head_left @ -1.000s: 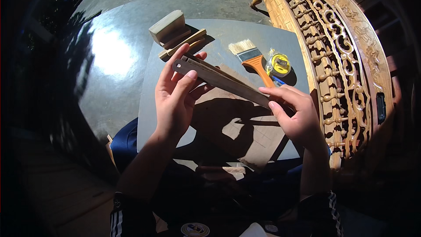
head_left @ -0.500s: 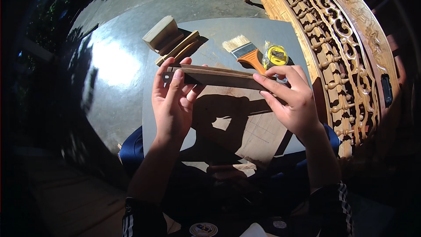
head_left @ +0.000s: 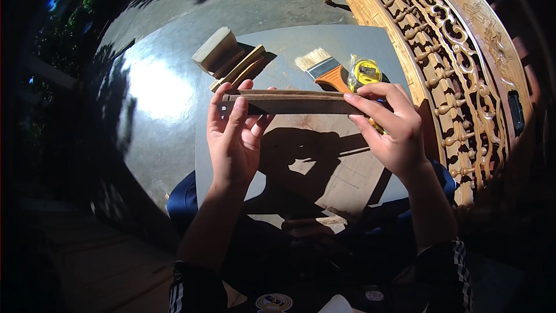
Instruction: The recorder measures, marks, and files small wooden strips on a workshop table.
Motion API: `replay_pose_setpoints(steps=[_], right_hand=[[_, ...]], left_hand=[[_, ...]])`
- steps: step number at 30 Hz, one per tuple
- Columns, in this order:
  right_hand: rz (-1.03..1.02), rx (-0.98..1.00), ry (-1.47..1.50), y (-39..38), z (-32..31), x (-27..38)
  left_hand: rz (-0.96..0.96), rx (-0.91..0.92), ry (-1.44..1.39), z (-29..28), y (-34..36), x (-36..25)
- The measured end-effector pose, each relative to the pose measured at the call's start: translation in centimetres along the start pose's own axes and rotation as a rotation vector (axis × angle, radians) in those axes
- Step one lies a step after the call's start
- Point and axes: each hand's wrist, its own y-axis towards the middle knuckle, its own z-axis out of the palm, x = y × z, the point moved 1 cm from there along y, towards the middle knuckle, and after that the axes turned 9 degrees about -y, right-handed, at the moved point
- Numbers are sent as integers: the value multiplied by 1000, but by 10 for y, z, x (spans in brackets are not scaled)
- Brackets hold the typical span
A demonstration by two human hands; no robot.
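- Since a second ago I have swung the dark wooden strip (head_left: 292,103) from a slant to level, and it now sits crosswise in front of me, raised above the grey board (head_left: 347,46).
- My left hand (head_left: 234,139) grips the strip's left end, fingers curled up over its near face and the thumb behind.
- My right hand (head_left: 391,127) pinches the right end between fingertips and thumb, the other fingers loosely bent.
- Both hands cast a hard shadow onto the board below them.
- Just beyond the strip lies a paintbrush (head_left: 324,69) with an orange handle and pale bristles, and beside it a yellow tape measure (head_left: 365,72).
- Farther back on the left, a wooden block (head_left: 215,51) rests against two short pale sticks (head_left: 240,68).
- At my right a carved, pierced wooden panel (head_left: 446,64) stands in full sun, well apart from the strip.
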Motion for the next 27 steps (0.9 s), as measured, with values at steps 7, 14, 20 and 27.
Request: replay_pose_setpoints(steps=[7,14,20,27], right_hand=[[1,-13,5,1,2,0],[1,-3,-12,-2,0,-3],[147,305,139,-6,-11,-2],[74,392,34,-6,-20,-25]], left_hand=[[3,14,-26,1,1,-2],[12,20,-10,0,1,3],[24,-96,182,-6,9,-25],[399,-195,335,-27,27,-62]])
